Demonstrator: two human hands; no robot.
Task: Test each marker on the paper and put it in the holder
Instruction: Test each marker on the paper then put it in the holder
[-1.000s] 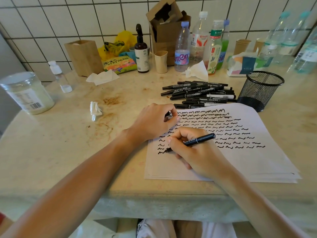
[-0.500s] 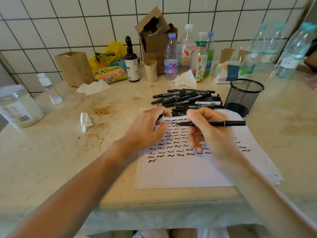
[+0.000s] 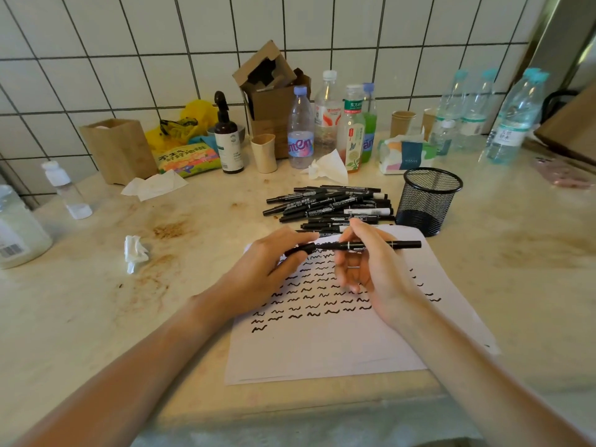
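Observation:
A black marker [image 3: 392, 244] lies level above the white paper [image 3: 325, 346], which carries several rows of black squiggles. My right hand [image 3: 371, 269] pinches the marker's middle between thumb and fingers. My left hand [image 3: 261, 272] pinches the black cap [image 3: 301, 249] at the marker's left end. A pile of several black markers [image 3: 329, 204] lies just beyond the paper. The black mesh holder [image 3: 427, 200] stands upright to the right of the pile; its inside looks empty.
Bottles [image 3: 327, 117], paper cups [image 3: 264, 153], a tissue pack [image 3: 406, 154], a cardboard box [image 3: 271, 88] and a wooden box [image 3: 119, 150] line the tiled wall. A crumpled tissue [image 3: 135, 251] and a large jar [image 3: 16, 233] sit at the left. The table's front edge is near me.
My right hand lifted the marker off the paper and turned it level. My left hand brought the cap onto the marker's tip end.

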